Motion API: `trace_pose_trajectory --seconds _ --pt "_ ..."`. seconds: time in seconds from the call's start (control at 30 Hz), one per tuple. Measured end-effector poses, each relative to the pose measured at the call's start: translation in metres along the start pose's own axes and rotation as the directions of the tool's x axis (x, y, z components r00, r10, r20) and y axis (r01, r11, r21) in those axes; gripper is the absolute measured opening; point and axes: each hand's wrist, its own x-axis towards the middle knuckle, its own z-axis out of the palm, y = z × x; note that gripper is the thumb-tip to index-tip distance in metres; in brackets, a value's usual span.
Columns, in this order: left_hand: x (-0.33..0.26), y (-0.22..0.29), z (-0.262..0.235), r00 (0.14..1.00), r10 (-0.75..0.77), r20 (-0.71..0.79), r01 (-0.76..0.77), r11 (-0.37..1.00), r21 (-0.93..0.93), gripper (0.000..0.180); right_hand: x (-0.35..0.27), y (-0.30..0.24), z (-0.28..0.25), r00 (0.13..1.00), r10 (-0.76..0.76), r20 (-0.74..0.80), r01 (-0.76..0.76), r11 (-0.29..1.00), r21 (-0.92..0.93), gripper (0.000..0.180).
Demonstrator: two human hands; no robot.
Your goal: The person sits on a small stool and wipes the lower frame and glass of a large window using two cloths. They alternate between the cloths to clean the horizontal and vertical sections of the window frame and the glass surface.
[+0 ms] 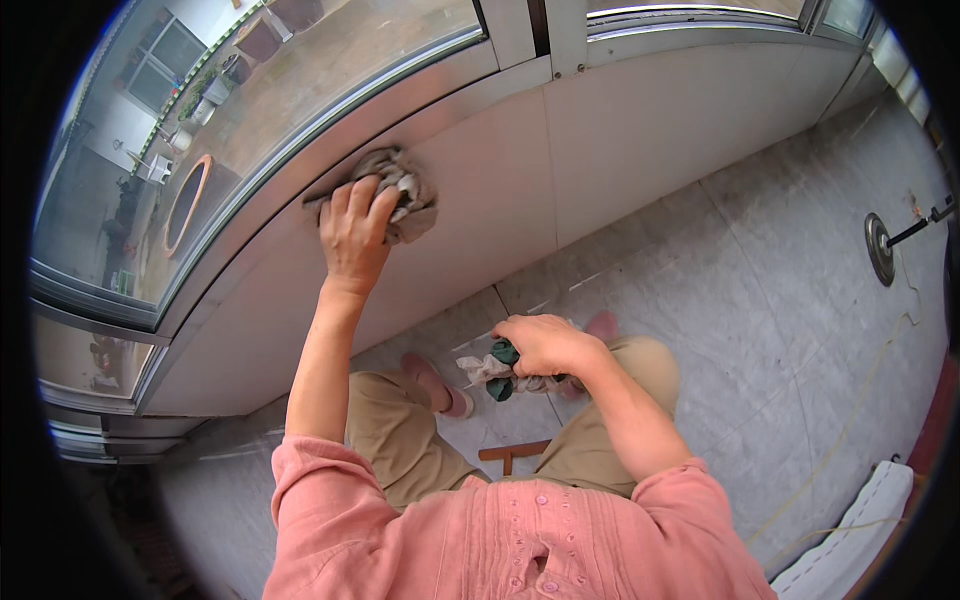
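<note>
My left hand (355, 240) is closed on a crumpled grey-beige rag (412, 200), which lies against the pale panel (480, 180) below the window. The rag's upper edge comes close to the metal window frame (270, 160). Over my right knee, my right hand (552, 345) grips a bunched cloth (500, 388) with dark green and whitish parts. Its loose ends hang out below the fingers, and the palm hides the rest.
Grey marble-look tiles (720, 300) cover the floor under my pink shoes (440, 385). Part of a wooden stool (515, 453) shows between my legs. A black disc on a bar (880, 250) stands at the right, near a thin cord. A white padded item (850, 530) lies lower right.
</note>
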Motion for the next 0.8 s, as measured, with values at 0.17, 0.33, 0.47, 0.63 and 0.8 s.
trace_pose_trajectory --seconds 0.17,0.33,0.47,0.63,0.8 --pt "0.001 0.015 0.030 0.991 0.131 -0.012 -0.132 0.983 -0.130 0.036 0.000 0.002 0.003 0.997 -0.016 0.077 0.022 0.997 -0.077 0.056" --pt "0.107 0.111 0.103 0.957 0.259 -0.133 -0.289 0.903 -0.318 0.023 0.013 0.007 -0.005 0.999 -0.032 0.036 0.032 0.999 -0.010 0.054" --pt "0.158 0.192 0.153 0.952 0.289 -0.099 -0.305 0.899 -0.313 0.019 0.016 -0.009 -0.017 0.997 0.036 0.064 -0.038 0.999 0.036 0.051" --pt "0.141 0.192 0.157 0.979 0.202 -0.024 -0.197 0.916 -0.350 0.017 0.019 -0.012 -0.038 0.995 0.088 0.051 -0.090 0.995 0.033 0.057" --pt "0.068 0.088 0.076 0.985 0.160 0.069 -0.137 0.955 -0.263 0.030 0.025 0.006 -0.020 0.998 0.053 -0.044 -0.055 0.997 -0.058 0.062"
